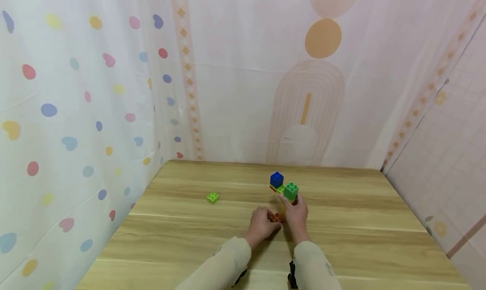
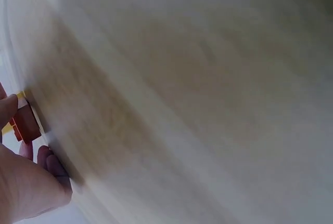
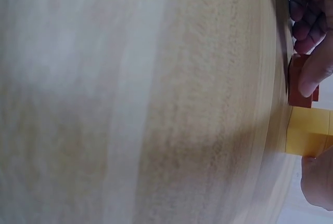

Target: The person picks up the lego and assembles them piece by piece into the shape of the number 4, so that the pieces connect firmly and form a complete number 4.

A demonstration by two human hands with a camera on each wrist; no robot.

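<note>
My left hand (image 1: pixel 261 223) pinches a red-brown toy brick (image 1: pixel 276 218) between thumb and fingers, low over the table. In the left wrist view, fingertips press the sides of that brick (image 2: pixel 28 125). My right hand (image 1: pixel 297 214) grips a joined structure of bricks, its thumb along the near left side. A bright green brick (image 1: pixel 291 191) tops it at the right, a blue brick (image 1: pixel 276 178) stands at the far left, and a lime brick (image 1: pixel 281 189) shows between. In the right wrist view, the structure's yellow bricks (image 3: pixel 308 129) are right beside the red-brown brick.
One loose lime brick (image 1: pixel 213 197) lies on the wood-grain table (image 1: pixel 171 222), left of my hands. A patterned curtain (image 1: pixel 235 92) hangs behind the table's back edge, with a dotted one (image 1: pixel 76 163) along the left side.
</note>
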